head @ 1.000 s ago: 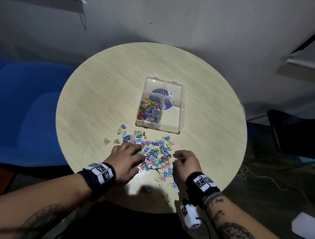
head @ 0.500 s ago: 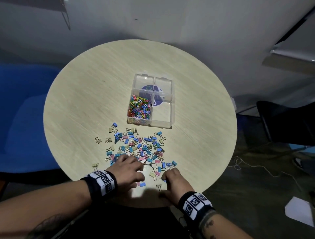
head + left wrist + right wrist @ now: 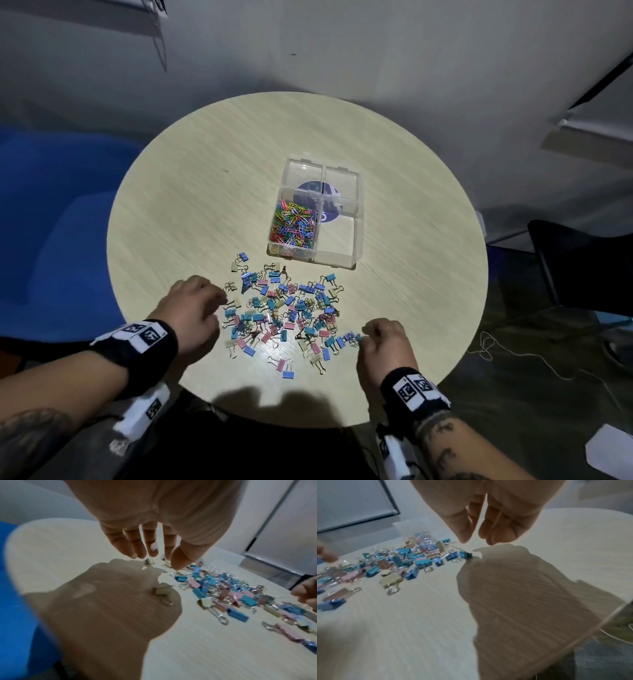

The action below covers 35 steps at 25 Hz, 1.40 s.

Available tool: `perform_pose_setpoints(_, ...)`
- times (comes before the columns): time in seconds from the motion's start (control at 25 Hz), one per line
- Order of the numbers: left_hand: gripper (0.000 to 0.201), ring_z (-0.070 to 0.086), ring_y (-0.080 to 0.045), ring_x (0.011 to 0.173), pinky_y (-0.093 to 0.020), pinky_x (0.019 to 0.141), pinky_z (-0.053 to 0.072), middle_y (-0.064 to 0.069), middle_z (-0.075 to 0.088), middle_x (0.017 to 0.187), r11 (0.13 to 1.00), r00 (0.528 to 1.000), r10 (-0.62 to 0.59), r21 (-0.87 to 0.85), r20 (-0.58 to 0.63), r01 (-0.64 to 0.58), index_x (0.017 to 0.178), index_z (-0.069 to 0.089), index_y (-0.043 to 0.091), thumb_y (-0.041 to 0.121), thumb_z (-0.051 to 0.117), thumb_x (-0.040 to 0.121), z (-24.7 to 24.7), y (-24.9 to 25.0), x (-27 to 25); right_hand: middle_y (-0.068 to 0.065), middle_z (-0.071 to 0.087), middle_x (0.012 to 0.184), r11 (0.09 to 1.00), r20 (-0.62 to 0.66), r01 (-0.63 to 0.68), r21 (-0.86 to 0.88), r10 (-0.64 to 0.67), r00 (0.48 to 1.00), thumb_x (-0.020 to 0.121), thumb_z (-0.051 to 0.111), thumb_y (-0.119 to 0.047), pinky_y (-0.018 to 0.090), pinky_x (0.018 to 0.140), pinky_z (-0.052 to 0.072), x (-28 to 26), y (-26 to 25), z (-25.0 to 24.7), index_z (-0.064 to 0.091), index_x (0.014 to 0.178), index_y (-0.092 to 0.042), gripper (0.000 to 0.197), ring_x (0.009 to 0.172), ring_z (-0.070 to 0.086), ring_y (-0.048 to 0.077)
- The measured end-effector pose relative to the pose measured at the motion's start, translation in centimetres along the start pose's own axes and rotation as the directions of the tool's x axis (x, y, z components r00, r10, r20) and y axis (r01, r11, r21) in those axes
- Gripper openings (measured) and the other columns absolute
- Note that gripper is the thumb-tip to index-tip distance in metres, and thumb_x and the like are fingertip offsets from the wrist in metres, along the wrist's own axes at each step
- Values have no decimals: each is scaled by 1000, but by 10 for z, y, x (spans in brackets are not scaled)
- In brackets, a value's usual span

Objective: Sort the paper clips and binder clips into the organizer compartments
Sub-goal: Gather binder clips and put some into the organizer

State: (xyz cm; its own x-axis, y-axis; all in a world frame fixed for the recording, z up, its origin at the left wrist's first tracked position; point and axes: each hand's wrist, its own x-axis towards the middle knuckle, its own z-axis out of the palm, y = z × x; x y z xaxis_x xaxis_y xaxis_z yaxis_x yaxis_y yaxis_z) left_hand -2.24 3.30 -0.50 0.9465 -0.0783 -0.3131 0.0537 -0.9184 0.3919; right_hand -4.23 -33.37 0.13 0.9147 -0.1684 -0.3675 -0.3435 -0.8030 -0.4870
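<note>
A clear four-compartment organizer point(image 3: 356, 240) stands past the table's middle, and its near-left compartment holds the coloured paper clips point(image 3: 294, 226). A loose pile of blue, pink and cream binder clips point(image 3: 287, 310) point(image 3: 223, 588) point(image 3: 412, 561) lies in front of it. My left hand point(image 3: 219, 301) point(image 3: 164, 559) hovers at the pile's left edge, fingers hanging down over two small cream clips point(image 3: 148, 561), holding nothing. My right hand point(image 3: 364, 334) point(image 3: 476, 540) hovers at the pile's near-right edge, thumb and fingers apart just above a teal clip point(image 3: 465, 555).
The round pale wooden table point(image 3: 205, 192) has bare surface to the left, right and behind the organizer. A blue chair point(image 3: 51, 222) stands at the left and a dark chair point(image 3: 582, 267) at the right. The other three compartments hold no clips.
Both hands have moved apart from the pile's near edge: the left to its left side, the right to its right side. The pile now spreads closer to the front edge.
</note>
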Motion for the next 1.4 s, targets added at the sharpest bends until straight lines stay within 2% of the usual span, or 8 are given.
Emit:
perform_pose_setpoints(0.16, 54, 52, -18, 110, -29, 95, 46, 6, 42, 118, 989, 979, -134, -40, 151, 142, 117, 55, 32, 34, 67, 64, 1, -20, -18, -2, 52, 126, 998, 133, 0, -66, 9, 991, 92, 66, -20, 19, 98, 37, 6, 1, 0, 60, 130, -23, 39, 116, 54, 14)
perform_pose_setpoints(0.4, 36, 55, -7, 88, -19, 78, 40, 7, 48, 109, 984, 990, -46, -162, 134, 68, 107, 59, 34, 14, 68, 79, 18, -4, -18, -3, 57, 120, 996, 173, 57, -72, -44, 984, 94, 64, -23, 20, 92, 41, 4, -21, 17, 63, 124, -21, 31, 100, 53, 11)
perform_pose_setpoints(0.56, 23, 62, -8, 88, -23, 76, 45, 11, 66, 98, 923, 983, -181, -345, -6, 168, 91, 67, 34, 12, 65, 84, -4, -18, -14, -6, 56, 115, 996, 169, 62, -60, -51, 984, 92, 66, -28, 21, 90, 42, 4, -21, 19, 62, 123, -23, 32, 100, 55, 10)
perform_pose_setpoints(0.68, 9, 67, -13, 79, -29, 75, 55, 13, 71, 82, 876, 969, -224, -416, 101, 245, 83, 69, 34, 30, 70, 75, -14, -33, -30, -5, 55, 123, 997, 167, 72, -36, -65, 984, 91, 64, -29, 23, 98, 44, 2, -21, 20, 61, 127, -23, 37, 110, 57, 12)
perform_pose_setpoints(0.8, 46, 59, 2, 80, -17, 75, 50, 17, 61, 94, 975, 941, 36, -219, 336, 41, 95, 66, 40, 59, 74, 54, -3, -32, -52, -7, 52, 124, 997, 190, 81, 3, -80, 979, 86, 68, -34, 26, 100, 45, -1, -28, 23, 58, 129, -25, 45, 112, 57, 12)
perform_pose_setpoints(0.96, 41, 44, 10, 79, -6, 71, 35, 20, 41, 98, 967, 849, 235, -23, 473, -255, 117, 60, 37, 39, 69, 77, 5, -28, -55, -7, 49, 123, 995, 237, 96, -34, -85, 968, 84, 72, -31, 23, 99, 44, 2, -39, 30, 57, 128, -26, 47, 110, 55, 11)
perform_pose_setpoints(1.24, 15, 51, -3, 79, -16, 70, 39, 13, 55, 90, 975, 893, 215, -33, 396, -220, 95, 62, 30, 35, 65, 81, 5, -1, -21, -4, 59, 105, 980, 257, 172, -98, -142, 956, 92, 60, -21, 22, 79, 41, 10, -59, 28, 59, 94, -23, 3, 91, 55, 13)
perform_pose_setpoints(1.4, 13, 51, 1, 58, -9, 53, 36, 12, 59, 68, 971, 976, 1, -235, 219, 51, 77, 61, 29, 25, 71, 73, 0, 24, -6, -5, 65, 92, 985, 251, 171, -16, -162, 954, 90, 57, -21, 22, 74, 46, 10, -71, 20, 62, 86, -22, 6, 84, 60, 14)
